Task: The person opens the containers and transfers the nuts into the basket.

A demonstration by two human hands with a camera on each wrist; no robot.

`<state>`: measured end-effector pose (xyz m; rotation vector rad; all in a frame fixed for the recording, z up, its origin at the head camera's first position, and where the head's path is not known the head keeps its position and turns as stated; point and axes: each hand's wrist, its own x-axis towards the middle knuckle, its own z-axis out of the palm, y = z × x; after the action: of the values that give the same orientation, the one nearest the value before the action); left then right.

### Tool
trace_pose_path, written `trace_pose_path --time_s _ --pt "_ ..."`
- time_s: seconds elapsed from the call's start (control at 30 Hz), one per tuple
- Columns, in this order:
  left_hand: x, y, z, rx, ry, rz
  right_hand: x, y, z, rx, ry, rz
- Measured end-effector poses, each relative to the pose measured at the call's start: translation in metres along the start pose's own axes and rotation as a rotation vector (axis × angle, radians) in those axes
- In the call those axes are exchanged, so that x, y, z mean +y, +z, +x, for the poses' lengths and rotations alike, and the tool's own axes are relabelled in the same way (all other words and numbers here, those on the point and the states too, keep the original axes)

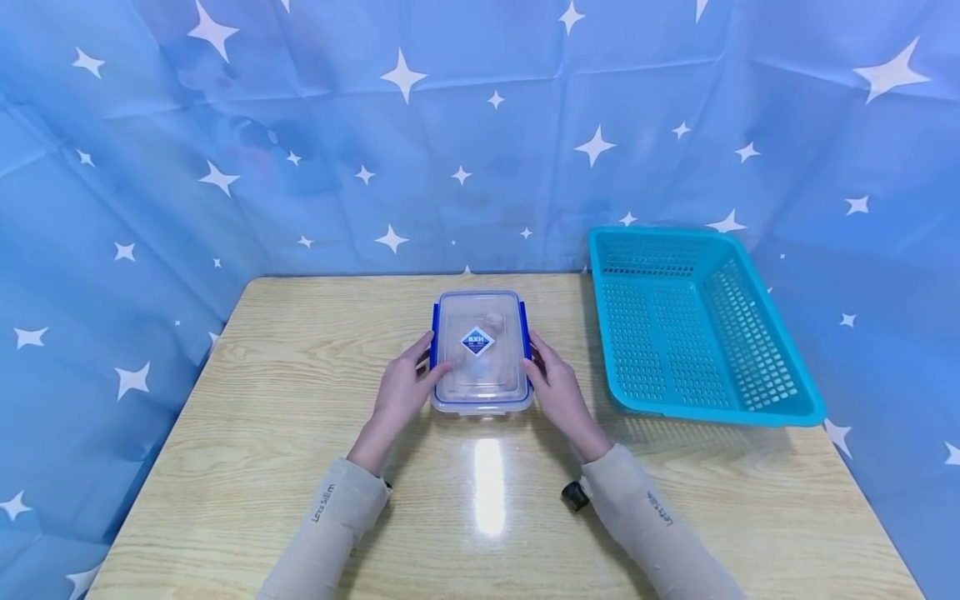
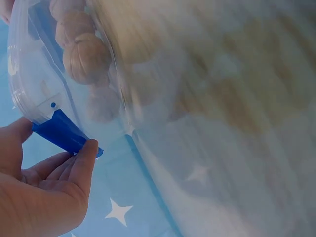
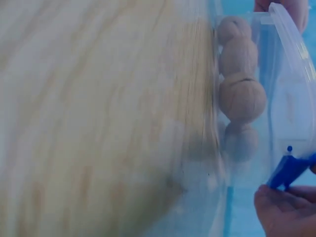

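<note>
A clear plastic food container with a blue-edged lid and a diamond label lies on the table, between both hands. Blue side latches run along its left and right edges. My left hand grips the left latch, thumb at the lid's edge and fingertips under the latch, which tilts outward from the wall. On the other side my right hand holds the right latch in the same way, and that latch also slants outward. Through the wall several walnuts show inside the container, blurred in the head view.
A turquoise perforated basket stands to the right of the container, reaching the table's right edge. The wood-grain table backs onto a blue curtain with white stars. Something black is strapped at the right wrist.
</note>
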<state>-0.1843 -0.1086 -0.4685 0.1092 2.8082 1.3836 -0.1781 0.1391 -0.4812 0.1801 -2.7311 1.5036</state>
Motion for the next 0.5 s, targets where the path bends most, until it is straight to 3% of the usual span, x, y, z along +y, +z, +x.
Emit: trace_pose_path --time_s 0.17,0.37,0.5 --pt "-0.0023 0.0033 0.0006 0.011 -0.025 -0.169 -0.0001 0.0029 -0.0011 0.018 0.032 0.045" --pt "-0.0026 0.0060 -0.0002 0.019 -0.086 -0.282 -0.0012 0.0046 -0.0016 0.020 0.082 0.108" --pt "-0.0032 0.0049 0.0002 0.001 -0.116 -0.434 -0.0036 0.0042 -0.0016 0.033 0.109 0.189"
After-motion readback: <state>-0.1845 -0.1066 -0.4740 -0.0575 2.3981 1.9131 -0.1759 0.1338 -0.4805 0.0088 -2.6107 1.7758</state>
